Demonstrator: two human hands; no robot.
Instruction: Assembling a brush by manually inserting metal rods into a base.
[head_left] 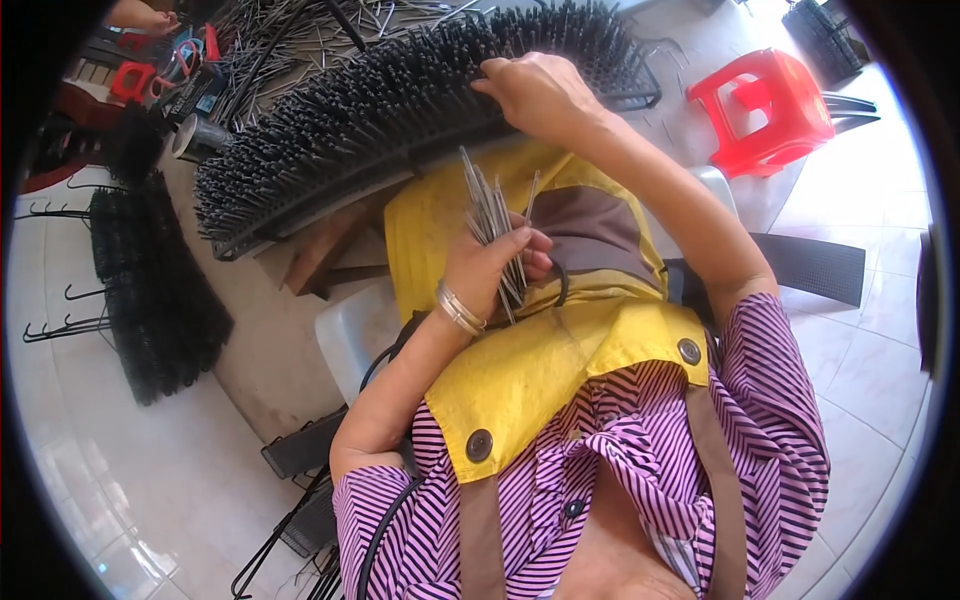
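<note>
My left hand (495, 262) is closed around a bundle of thin metal rods (485, 205) above my lap, their ends fanning upward and poking out below the fist. One rod (533, 195) leans away from the rest near the fingertips. Farther off, my right hand (540, 95) reaches to the near side of a long, curved mass of upright dark rods (400, 95) packed tightly in a black rack (345, 190). Its fingers are pinched together at the rod tops; whatever is between them is too small or hidden to make out. A yellow apron (540, 345) covers my front.
Loose metal rods (290, 65) lie heaped behind the rack. A metal can (200, 138) sits by its left end. At right stands a red plastic stool (765, 110); at left, a black bristly rack (155, 290) with hooks. Another person's hand (145, 18) shows at upper left.
</note>
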